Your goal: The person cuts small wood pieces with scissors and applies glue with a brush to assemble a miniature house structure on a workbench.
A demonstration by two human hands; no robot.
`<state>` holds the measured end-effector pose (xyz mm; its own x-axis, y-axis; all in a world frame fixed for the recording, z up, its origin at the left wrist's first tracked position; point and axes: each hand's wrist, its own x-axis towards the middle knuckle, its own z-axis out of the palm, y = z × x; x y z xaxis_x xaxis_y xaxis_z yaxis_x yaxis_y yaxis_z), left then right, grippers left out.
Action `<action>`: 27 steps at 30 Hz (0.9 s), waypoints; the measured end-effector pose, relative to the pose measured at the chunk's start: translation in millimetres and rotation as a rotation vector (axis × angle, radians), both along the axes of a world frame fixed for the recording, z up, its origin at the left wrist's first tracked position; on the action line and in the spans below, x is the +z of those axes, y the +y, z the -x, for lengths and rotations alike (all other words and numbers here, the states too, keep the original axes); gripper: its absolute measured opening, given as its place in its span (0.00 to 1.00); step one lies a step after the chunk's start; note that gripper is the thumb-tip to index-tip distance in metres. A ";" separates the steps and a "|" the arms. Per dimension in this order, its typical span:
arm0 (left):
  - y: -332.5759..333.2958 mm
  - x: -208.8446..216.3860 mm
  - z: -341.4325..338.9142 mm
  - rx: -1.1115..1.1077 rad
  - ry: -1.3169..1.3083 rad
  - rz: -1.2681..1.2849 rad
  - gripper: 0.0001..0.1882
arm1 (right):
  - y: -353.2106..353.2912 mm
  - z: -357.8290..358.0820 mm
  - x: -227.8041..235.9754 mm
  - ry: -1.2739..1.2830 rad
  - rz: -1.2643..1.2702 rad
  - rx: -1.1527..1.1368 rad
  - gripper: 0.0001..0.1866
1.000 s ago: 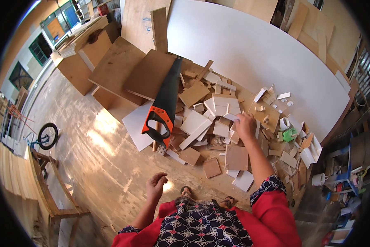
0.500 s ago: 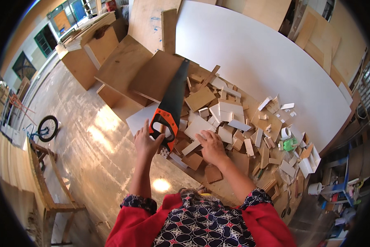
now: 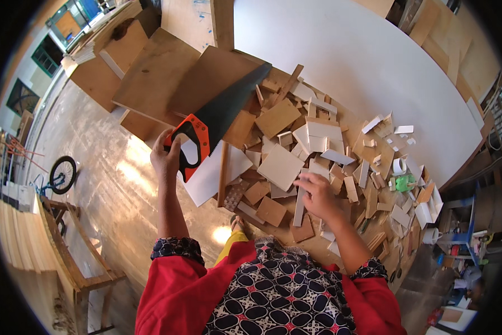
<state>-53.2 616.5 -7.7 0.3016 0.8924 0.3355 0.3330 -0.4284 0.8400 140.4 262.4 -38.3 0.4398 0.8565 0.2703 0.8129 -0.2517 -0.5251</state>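
My left hand (image 3: 166, 155) is closed around the orange and black handle of a handsaw (image 3: 228, 106). The dark blade slants up and to the right, its tip over the far edge of the scrap pile. My right hand (image 3: 317, 194), slightly blurred, hovers low over the pile with loosely bent fingers apart. Beside its fingertips lies a narrow white strip (image 3: 299, 205); whether they touch is unclear. A square pale board (image 3: 281, 167) is just left of that hand. Below the saw lie a brown wooden stick (image 3: 223, 174) and a white panel (image 3: 203, 187).
Several plywood boxes (image 3: 150, 78) stand at the far left. A large white sheet (image 3: 346, 61) spans the back. Offcuts, a green piece (image 3: 404, 182) and a white tape roll (image 3: 399, 165) cover the right side. A wooden frame (image 3: 75, 251) stands at the left.
My left hand has moved the saw left, uncovering the brown stick and more of the white panel. My right hand has shifted right; the narrow white strip has turned and shifted right too.
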 end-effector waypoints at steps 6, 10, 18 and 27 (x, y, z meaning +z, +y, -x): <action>21.3 -33.3 15.2 -0.189 -0.109 0.158 0.17 | 49.1 15.6 14.1 -0.048 0.011 -0.196 0.24; 31.9 -26.6 22.6 -0.270 -0.051 0.157 0.21 | 46.8 -15.9 17.5 0.089 -0.035 -0.508 0.17; 31.0 -10.2 25.9 -0.329 0.163 -0.112 0.20 | 52.9 36.5 23.5 -0.013 0.210 -0.354 0.36; -16.3 34.2 11.2 -0.560 0.229 -0.478 0.25 | 95.9 32.9 34.1 -0.037 0.598 -0.484 0.49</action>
<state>-64.4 600.2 26.6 0.7738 0.3602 0.5211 0.1028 -0.8831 0.4577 107.6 358.3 -4.2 0.8022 0.5764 -0.1559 0.5548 -0.8160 -0.1624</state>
